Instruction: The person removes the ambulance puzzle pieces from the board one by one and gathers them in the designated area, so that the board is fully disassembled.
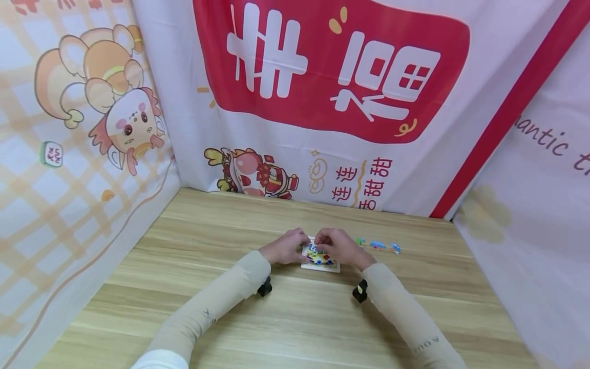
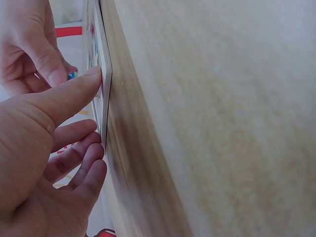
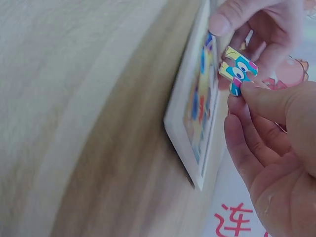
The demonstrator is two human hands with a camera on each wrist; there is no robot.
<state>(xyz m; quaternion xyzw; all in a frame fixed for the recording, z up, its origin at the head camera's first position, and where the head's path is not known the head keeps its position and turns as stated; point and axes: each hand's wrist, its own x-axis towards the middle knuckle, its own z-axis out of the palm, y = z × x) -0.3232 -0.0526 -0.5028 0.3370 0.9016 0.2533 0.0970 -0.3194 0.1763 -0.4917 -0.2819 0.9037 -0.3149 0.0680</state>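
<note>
A small white-rimmed jigsaw puzzle board (image 1: 320,268) with a colourful vehicle picture lies on the table between both hands. My left hand (image 1: 287,248) holds it at its left side. In the left wrist view, the thumb (image 2: 86,89) lies on the rim while the loosely curled fingers are by the edge. Above the board, my right hand (image 1: 343,249) pinches a puzzle piece (image 3: 239,70) between thumb and fingertips. The piece is blue and yellow, with two cartoon eyes, and is tilted clear of the board in the right wrist view. Both hands partly cover the picture in the head view.
Several loose puzzle pieces (image 1: 378,245) lie in a row to the right of the board. The wooden table (image 1: 304,323) meets printed cloth walls at the back (image 1: 295,138), left and right. Small black cameras hang under both wrists.
</note>
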